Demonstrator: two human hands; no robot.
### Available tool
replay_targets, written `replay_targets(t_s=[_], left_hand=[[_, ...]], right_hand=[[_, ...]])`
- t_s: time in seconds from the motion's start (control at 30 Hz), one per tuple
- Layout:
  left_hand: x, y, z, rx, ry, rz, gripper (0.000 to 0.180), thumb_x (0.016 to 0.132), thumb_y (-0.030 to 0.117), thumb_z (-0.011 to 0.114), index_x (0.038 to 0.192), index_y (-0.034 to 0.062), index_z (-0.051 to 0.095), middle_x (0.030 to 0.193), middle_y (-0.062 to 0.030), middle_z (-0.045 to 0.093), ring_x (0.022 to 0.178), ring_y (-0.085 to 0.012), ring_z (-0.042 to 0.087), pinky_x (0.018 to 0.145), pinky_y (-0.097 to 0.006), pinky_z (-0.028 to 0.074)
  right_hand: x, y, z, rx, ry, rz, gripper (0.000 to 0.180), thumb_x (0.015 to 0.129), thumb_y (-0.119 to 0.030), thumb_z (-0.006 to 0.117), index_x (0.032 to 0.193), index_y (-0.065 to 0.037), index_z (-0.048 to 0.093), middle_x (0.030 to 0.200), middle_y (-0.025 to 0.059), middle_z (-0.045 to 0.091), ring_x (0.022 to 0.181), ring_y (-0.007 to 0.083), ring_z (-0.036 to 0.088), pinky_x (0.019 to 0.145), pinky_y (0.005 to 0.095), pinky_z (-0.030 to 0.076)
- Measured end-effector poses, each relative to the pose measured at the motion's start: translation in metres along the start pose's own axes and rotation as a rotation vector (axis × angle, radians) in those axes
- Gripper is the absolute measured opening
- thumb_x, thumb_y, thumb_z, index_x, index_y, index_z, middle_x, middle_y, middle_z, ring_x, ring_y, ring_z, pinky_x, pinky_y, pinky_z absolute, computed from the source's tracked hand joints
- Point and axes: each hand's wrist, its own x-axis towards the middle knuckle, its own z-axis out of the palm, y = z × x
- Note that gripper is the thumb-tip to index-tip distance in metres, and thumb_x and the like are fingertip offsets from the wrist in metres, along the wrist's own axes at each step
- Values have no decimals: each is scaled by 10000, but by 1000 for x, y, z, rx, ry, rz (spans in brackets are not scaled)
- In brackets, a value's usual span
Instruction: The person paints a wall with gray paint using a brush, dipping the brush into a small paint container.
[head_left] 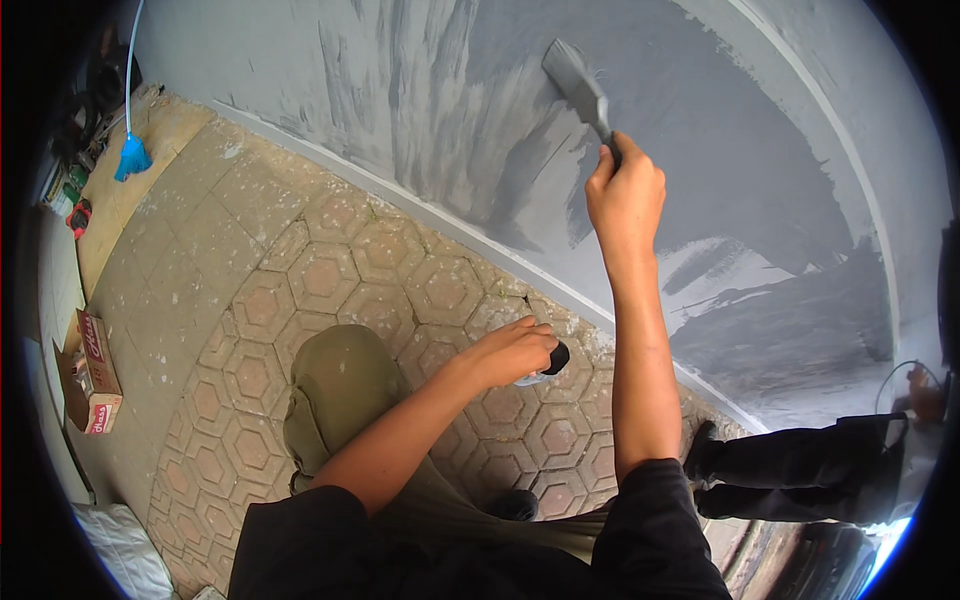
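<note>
My right hand (627, 195) is closed around the dark handle of a wide, flat paintbrush (578, 82). The brush is coated in grey, and its bristle end touches the wall (680, 110), which carries streaky, uneven patches of darker grey paint. Lower down, over the paving, my left hand (517, 350) grips a small cup (559, 359) by its rim. A dark inside shows at the cup's mouth; the hand covers much of the rest.
Hexagonal pavers (322, 275) run up to the wall's base. A blue broom (132, 158), a cardboard box (98, 375) and a white sack (125, 550) stand on the left. At the right, another person in black trousers (800, 470) is close to the wall.
</note>
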Motion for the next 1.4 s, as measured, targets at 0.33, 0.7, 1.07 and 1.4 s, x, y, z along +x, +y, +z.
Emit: replay_targets(t_s=[0.33, 0.7, 1.07, 1.4], left_hand=[[-3, -5, 0, -13, -38, -69, 55, 777, 82, 726, 730, 68, 701, 975, -61, 657, 1086, -256, 614, 990, -382, 461], [-6, -5, -12, -13, -42, -73, 43, 791, 70, 707, 754, 64, 686, 978, -62, 650, 1103, -264, 607, 996, -384, 461], [-9, -8, -9, -8, -61, -61, 55, 767, 48, 731, 735, 53, 686, 998, -46, 678, 1103, -258, 609, 968, -392, 476], [-7, -4, -8, -11, -54, -53, 87, 769, 47, 725, 700, 71, 676, 945, -39, 680, 1090, -244, 623, 1006, -387, 475]], right_hand=[[1, -9, -7, 43, 94, 38, 253, 974, -85, 653, 1167, 37, 763, 834, 277, 738, 811, 462, 738, 752, 497, 577], [-35, 32, 3, -46, 58, 4, 272, 982, -75, 662, 1204, 64, 736, 744, 265, 700, 663, 424, 717, 639, 463, 544], [-57, 60, 3, -129, -44, 1, 285, 988, -68, 673, 1226, 78, 734, 732, 270, 694, 614, 377, 713, 606, 428, 535], [-56, 61, 2, -11, 120, 168, 282, 975, -57, 677, 1218, 73, 738, 796, 296, 712, 759, 448, 742, 696, 443, 564]])
